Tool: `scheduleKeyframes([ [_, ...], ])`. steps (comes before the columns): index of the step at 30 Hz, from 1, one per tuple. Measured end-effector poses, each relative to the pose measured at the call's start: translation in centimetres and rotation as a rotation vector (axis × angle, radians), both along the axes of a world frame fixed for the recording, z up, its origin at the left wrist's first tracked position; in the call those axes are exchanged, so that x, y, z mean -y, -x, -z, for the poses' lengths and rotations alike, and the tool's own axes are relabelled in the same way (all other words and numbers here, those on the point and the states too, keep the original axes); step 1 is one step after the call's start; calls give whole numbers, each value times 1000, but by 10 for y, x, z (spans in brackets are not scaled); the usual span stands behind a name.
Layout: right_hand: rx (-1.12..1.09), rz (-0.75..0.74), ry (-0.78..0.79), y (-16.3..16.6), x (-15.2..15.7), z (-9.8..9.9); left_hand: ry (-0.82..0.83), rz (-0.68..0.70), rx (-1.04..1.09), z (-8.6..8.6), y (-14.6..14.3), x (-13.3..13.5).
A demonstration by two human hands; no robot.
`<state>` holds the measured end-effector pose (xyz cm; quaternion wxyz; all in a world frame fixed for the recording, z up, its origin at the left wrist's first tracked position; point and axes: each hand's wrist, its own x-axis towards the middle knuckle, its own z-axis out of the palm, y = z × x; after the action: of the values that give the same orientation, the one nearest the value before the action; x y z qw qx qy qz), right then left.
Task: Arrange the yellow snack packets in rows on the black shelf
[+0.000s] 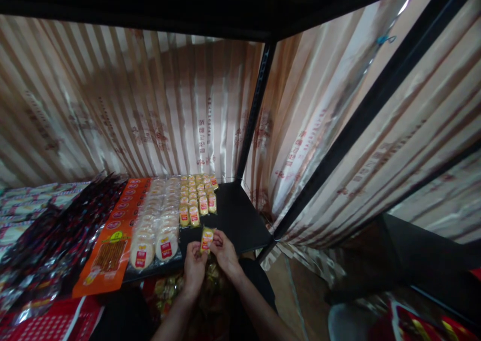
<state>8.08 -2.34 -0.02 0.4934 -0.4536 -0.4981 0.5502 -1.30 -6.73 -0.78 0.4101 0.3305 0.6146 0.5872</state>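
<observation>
Near the shelf's front edge, both my hands are closed on a small yellow snack packet [207, 238] with a red label. My left hand [195, 262] grips its lower left side with curled fingers. From the right, the fingers of my right hand [225, 252] pinch its edge. Just beyond it, rows of similar yellow packets [194, 215] lie on the black shelf [238, 216]. Left of those are two columns of round, pale wrapped cakes [166, 246] with red labels. Below my hands, more yellow packets [165, 291] sit in dim light, partly hidden by my arms.
Further left are an orange snack bag [108, 251], a heap of dark glossy packages [56, 246] and white patterned packets [35, 201]. Black metal posts [259, 105] frame the shelf, with pleated printed curtains [161, 95] behind. A red checked bag [52, 321] lies at lower left.
</observation>
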Motion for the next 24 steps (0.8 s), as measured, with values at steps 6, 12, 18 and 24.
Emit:
scheduleKeyframes([
  [6,41,53,-30,-1,-35,0,38,-54,-543,-3,-8,-21],
  [12,81,123,-68,7,-63,5,-4,-32,-514,-6,-15,-39],
  [18,143,176,-111,19,-82,8,8,4,-584,-4,-9,-50],
  [24,195,149,-160,25,-92,9,38,7,-657,-4,-2,-54],
])
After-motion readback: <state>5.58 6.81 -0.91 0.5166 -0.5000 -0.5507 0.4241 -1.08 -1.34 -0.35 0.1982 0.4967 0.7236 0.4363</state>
